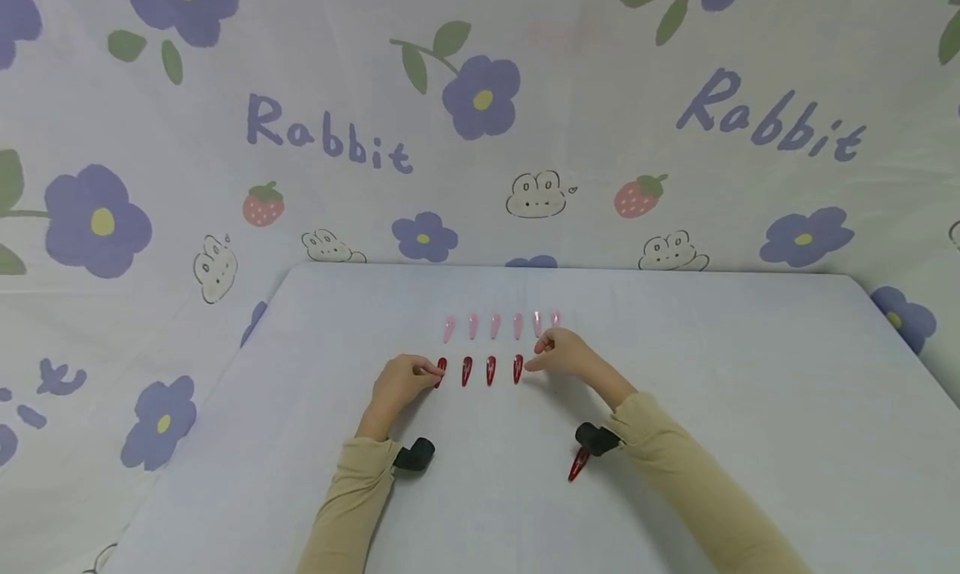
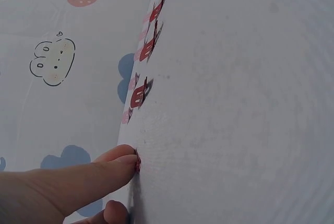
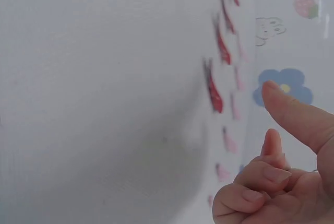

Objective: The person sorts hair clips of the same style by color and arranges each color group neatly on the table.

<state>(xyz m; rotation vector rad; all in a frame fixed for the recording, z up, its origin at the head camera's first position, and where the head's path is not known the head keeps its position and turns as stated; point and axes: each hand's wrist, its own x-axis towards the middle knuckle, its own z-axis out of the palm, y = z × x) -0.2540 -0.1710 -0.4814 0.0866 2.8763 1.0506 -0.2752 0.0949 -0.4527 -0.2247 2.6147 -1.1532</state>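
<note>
Several red snap hair clips stand in a row on the white table. At the row's left end, my left hand [image 1: 401, 382] pinches the leftmost red hair clip [image 1: 442, 363] between thumb and finger; the left wrist view shows only a sliver of it at the fingertips. Just beyond the right end, my right hand [image 1: 567, 354] hovers beside the rightmost red hair clip [image 1: 518, 369]. Its thumb and index finger are apart, the other fingers loosely bent, and nothing is between them in the right wrist view. Behind lies a row of several pink hair clips [image 1: 495, 326].
One more red hair clip [image 1: 577, 466] lies nearer the front, partly covered by the right wrist's black camera [image 1: 596, 439]. A patterned cloth [image 1: 337, 199] hangs behind the white table [image 1: 750, 374] and down its left side.
</note>
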